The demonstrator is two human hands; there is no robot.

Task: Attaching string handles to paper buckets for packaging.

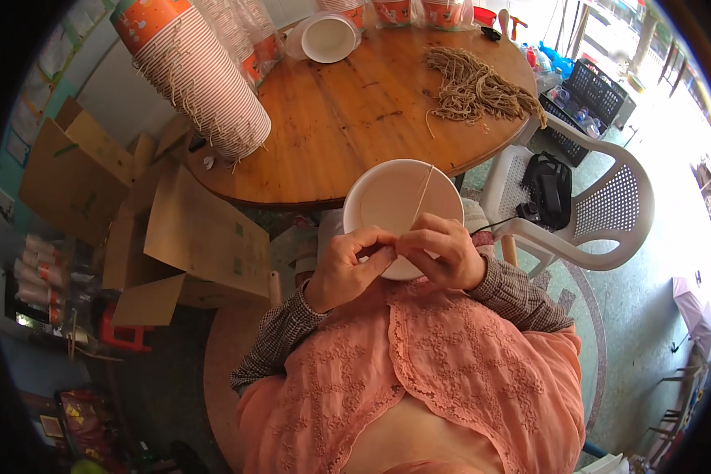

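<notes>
A white paper bucket [383, 189] is in front of my body, its open mouth facing up. One thin piece of twine [422, 193] runs from its far rim across the mouth down to my fingers. My left hand [351, 265] and my right hand [444, 251] meet over the near rim, fingertips pinched together on the twine. Its end is hidden between the fingers. On the table, a tall stack of orange and white paper buckets [205, 87] leans to the left, with many twine strands hanging along its side. A loose bundle of brown twine [482, 87] lies at the right.
Beyond my hands is a round wooden table [332, 130]. A white bowl-like container [329, 39] and bagged buckets [393, 12] stand along its far edge. Open cardboard boxes [205, 233] are at the left. To the right, a white plastic chair [608, 197] holds a black bag [548, 189].
</notes>
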